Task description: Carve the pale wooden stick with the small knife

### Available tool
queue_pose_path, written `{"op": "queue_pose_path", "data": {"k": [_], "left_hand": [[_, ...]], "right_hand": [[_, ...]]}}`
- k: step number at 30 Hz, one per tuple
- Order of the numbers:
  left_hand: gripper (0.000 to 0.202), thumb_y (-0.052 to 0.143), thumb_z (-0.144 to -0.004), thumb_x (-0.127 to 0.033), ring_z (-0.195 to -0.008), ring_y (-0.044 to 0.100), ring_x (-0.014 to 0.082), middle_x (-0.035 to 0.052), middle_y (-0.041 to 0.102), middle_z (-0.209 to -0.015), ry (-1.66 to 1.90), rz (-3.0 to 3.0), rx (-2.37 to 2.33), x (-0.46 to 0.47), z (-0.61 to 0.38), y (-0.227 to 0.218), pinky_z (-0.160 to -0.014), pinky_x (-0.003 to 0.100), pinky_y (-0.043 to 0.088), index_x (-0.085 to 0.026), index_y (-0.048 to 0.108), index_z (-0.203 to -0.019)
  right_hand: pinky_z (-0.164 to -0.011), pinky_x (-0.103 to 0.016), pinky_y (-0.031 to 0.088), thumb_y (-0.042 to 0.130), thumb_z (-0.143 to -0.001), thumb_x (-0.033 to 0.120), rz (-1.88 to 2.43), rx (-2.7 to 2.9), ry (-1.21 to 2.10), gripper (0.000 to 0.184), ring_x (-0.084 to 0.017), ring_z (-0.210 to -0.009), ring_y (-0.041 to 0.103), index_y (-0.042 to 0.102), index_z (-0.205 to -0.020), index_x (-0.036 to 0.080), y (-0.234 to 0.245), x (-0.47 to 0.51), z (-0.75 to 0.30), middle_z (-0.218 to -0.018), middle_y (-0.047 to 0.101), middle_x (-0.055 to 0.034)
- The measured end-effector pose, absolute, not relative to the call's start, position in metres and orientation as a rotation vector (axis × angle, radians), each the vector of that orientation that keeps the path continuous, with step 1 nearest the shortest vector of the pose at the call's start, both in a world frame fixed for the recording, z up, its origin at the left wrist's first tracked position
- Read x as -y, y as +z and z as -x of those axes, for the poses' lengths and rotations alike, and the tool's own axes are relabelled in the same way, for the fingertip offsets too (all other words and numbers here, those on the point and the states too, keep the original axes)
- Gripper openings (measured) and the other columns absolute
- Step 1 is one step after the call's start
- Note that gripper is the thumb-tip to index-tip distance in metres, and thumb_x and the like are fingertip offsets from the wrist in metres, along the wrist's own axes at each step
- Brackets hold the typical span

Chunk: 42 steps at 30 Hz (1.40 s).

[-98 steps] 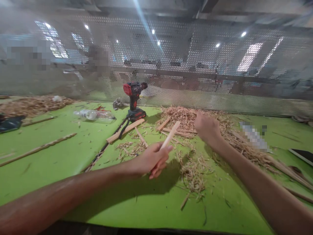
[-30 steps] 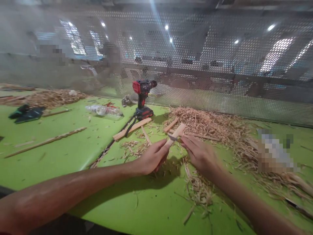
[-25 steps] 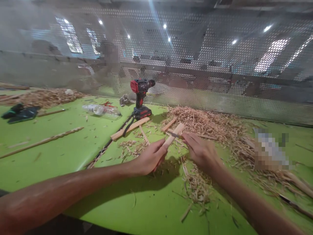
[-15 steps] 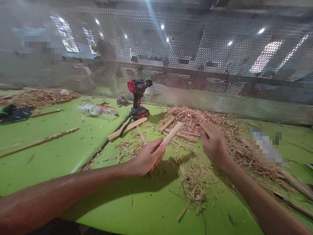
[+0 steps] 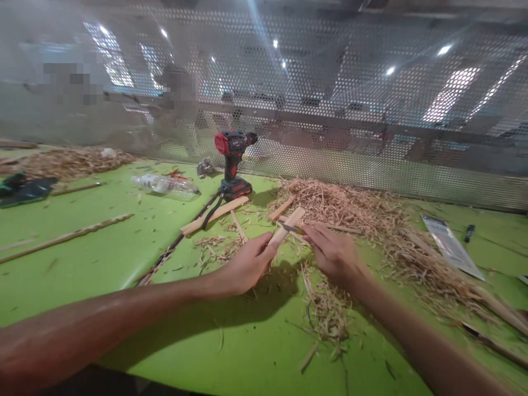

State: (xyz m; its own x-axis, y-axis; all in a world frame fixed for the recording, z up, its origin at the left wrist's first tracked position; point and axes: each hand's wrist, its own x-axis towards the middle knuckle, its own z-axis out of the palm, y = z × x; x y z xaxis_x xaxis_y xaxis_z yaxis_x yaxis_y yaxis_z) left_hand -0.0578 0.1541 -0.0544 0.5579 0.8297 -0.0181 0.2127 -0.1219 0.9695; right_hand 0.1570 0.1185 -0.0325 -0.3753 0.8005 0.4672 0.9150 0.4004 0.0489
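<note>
My left hand (image 5: 249,265) is closed round the lower end of a flat, pale wooden strip (image 5: 293,219), which points up and away to the right. A small carving knife (image 5: 291,227) lies with its blade across the strip's upper part. Its handle is in my right hand (image 5: 335,254), whose fingers are wrapped round it and hide most of it. Curled wood shavings (image 5: 330,311) lie on the green table (image 5: 198,335) below my right hand.
A cordless drill (image 5: 233,165) stands upright behind the hands, near a perforated metal screen (image 5: 313,121). Left of it lies a clear plastic bottle (image 5: 167,186). A large heap of shavings (image 5: 342,203) spreads along the back right. A long stick (image 5: 70,236) lies at left.
My right hand has come left and slightly down, bringing the knife blade onto the wooden strip. My left hand and the strip have barely moved.
</note>
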Motion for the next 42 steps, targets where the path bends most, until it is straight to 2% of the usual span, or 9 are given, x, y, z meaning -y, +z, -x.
{"op": "queue_pose_path", "data": {"k": [7, 10, 13, 15, 17, 21, 26, 33, 42], "left_hand": [[0.032, 0.040, -0.099, -0.045, -0.035, 0.036, 0.0058, -0.0097, 0.041, -0.051, 0.561, -1.632, -0.826, -0.152, 0.064, -0.050, -0.032, 0.018, 0.027, -0.023, 0.041, -0.077], [0.033, 0.042, -0.099, -0.045, -0.035, 0.036, 0.0051, -0.0094, 0.043, -0.053, 0.559, -1.587, -0.757, -0.152, 0.065, -0.051, -0.032, 0.018, 0.028, -0.022, 0.044, -0.076], [0.044, 0.038, -0.100, -0.047, -0.031, 0.034, 0.0048, -0.0083, 0.040, -0.046, 0.575, -1.489, -0.673, -0.157, 0.064, -0.053, -0.032, 0.019, 0.028, -0.020, 0.045, -0.065], [0.049, 0.037, -0.101, -0.045, -0.029, 0.032, 0.0049, -0.0078, 0.036, -0.041, 0.569, -1.407, -0.629, -0.161, 0.063, -0.055, -0.032, 0.019, 0.027, -0.020, 0.042, -0.059], [0.048, 0.038, -0.100, -0.043, -0.028, 0.030, 0.0052, -0.0080, 0.035, -0.041, 0.569, -1.326, -0.596, -0.163, 0.062, -0.055, -0.031, 0.019, 0.026, -0.020, 0.042, -0.058], [0.045, 0.040, -0.100, -0.043, -0.029, 0.032, 0.0061, -0.0077, 0.037, -0.042, 0.571, -1.236, -0.563, -0.160, 0.061, -0.054, -0.031, 0.019, 0.027, -0.020, 0.044, -0.062], [0.041, 0.039, -0.101, -0.042, -0.029, 0.032, 0.0062, -0.0083, 0.038, -0.043, 0.590, -1.253, -0.549, -0.156, 0.061, -0.053, -0.031, 0.020, 0.029, -0.021, 0.044, -0.066], [0.035, 0.039, -0.101, -0.047, -0.030, 0.035, 0.0062, -0.0100, 0.042, -0.045, 0.650, -1.384, -0.547, -0.157, 0.060, -0.058, -0.032, 0.018, 0.032, -0.021, 0.046, -0.077], [0.039, 0.038, -0.102, -0.042, -0.029, 0.034, 0.0051, -0.0098, 0.040, -0.044, 0.610, -1.335, -0.500, -0.154, 0.060, -0.051, -0.030, 0.018, 0.029, -0.020, 0.044, -0.070]], "right_hand": [[-0.053, -0.031, 0.049, 0.031, -0.103, 0.024, 1.673, 2.098, -0.292, 0.043, -0.019, -0.066, 0.064, 0.068, -0.123, 0.014, -0.033, -0.133, -0.196, -0.107, 0.073, -0.0140], [-0.077, -0.040, 0.055, 0.037, -0.100, 0.029, 1.699, 1.859, -0.413, 0.042, -0.027, -0.089, 0.069, 0.071, -0.117, 0.012, -0.027, -0.142, -0.229, -0.108, 0.073, -0.0166], [-0.095, -0.043, 0.051, 0.041, -0.099, 0.031, 1.606, 1.775, -0.422, 0.040, -0.029, -0.108, 0.066, 0.072, -0.115, 0.012, -0.024, -0.143, -0.232, -0.112, 0.071, -0.0178], [-0.091, -0.042, 0.054, 0.040, -0.100, 0.031, 1.535, 1.838, -0.336, 0.039, -0.027, -0.104, 0.068, 0.071, -0.117, 0.015, -0.026, -0.138, -0.213, -0.110, 0.072, -0.0156], [-0.076, -0.038, 0.058, 0.038, -0.102, 0.030, 1.472, 1.944, -0.213, 0.038, -0.023, -0.090, 0.070, 0.069, -0.121, 0.020, -0.033, -0.131, -0.187, -0.102, 0.074, -0.0107], [-0.051, -0.029, 0.055, 0.037, -0.104, 0.027, 1.242, 2.131, -0.164, 0.035, -0.017, -0.067, 0.066, 0.069, -0.119, 0.022, -0.049, -0.122, -0.149, -0.087, 0.073, -0.0064], [-0.058, -0.032, 0.056, 0.042, -0.102, 0.022, 1.134, 2.183, -0.404, 0.030, -0.020, -0.076, 0.068, 0.068, -0.116, 0.013, -0.057, -0.122, -0.146, -0.096, 0.074, -0.0111], [-0.043, -0.029, 0.044, 0.042, -0.102, 0.024, 1.170, 2.195, -0.428, 0.032, -0.017, -0.058, 0.059, 0.070, -0.117, 0.017, -0.052, -0.122, -0.153, -0.083, 0.072, -0.0084], [-0.045, -0.027, 0.044, 0.043, -0.100, 0.018, 1.130, 2.208, -0.498, 0.031, -0.016, -0.064, 0.062, 0.070, -0.116, 0.016, -0.044, -0.124, -0.159, -0.091, 0.073, -0.0097]]}}
